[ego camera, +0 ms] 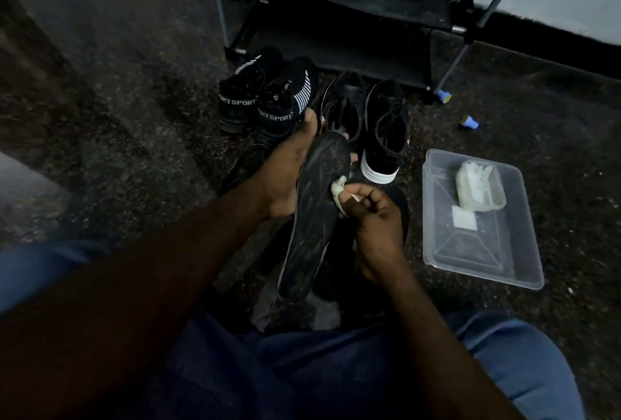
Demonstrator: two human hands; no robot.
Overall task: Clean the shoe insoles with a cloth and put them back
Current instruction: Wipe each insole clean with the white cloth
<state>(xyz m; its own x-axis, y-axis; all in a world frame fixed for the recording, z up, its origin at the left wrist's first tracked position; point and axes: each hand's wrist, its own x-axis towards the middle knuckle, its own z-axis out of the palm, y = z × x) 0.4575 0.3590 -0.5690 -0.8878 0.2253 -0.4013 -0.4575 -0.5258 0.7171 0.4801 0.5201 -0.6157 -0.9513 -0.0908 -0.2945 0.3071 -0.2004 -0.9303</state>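
Note:
A long black insole with pale scuff streaks is held upright in front of my lap. My left hand grips its upper left edge, thumb over the rim. My right hand pinches a small white cloth and presses it against the insole's right side. Behind the insole stand a pair of plain black shoes: one open-mouthed shoe and one with a white heel sole. Another dark insole lies partly hidden under my right hand.
A pair of black "SPORT" sneakers sits left of the plain pair. A clear plastic tray on the right holds wadded white cloths. A black shoe rack stands behind. Two blue caps lie on the speckled floor.

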